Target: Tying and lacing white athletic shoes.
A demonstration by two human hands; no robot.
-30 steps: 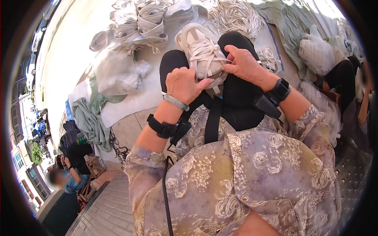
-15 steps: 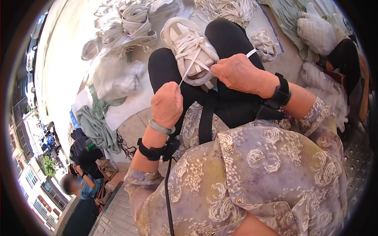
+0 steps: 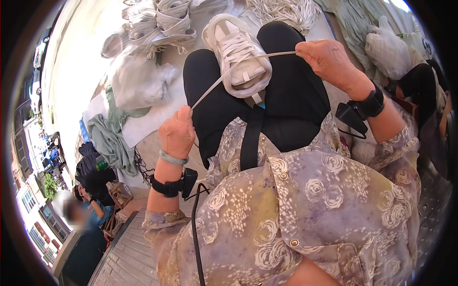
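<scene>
A white and beige sneaker (image 3: 261, 69) rests between my black-clad knees, its ankle opening toward me and its toe pointing away. White shoelace (image 3: 208, 91) criss-crosses its front, and two long ends stretch out taut to either side. Low on the left, by my left knee, my left hand (image 3: 176, 132) is closed in a pinch on one end. My right hand (image 3: 329, 62), raised beyond the right knee, pinches the other end between thumb and fingers. Both hands are apart from the shoe itself.
Stacked pale shoe parts (image 3: 174, 26) lie on a white sheet at the far left, with a bundle of white laces (image 3: 291, 14) farther right. A clear plastic bag (image 3: 143, 83) and green cloth (image 3: 112, 145) lie at left. Other people sit at lower left (image 3: 98, 205) and far right (image 3: 424, 78).
My hands have spread apart, the left down and leftward, the right up and rightward. The lace ends are drawn out long, and the loose crossings on the sneaker now lie flatter.
</scene>
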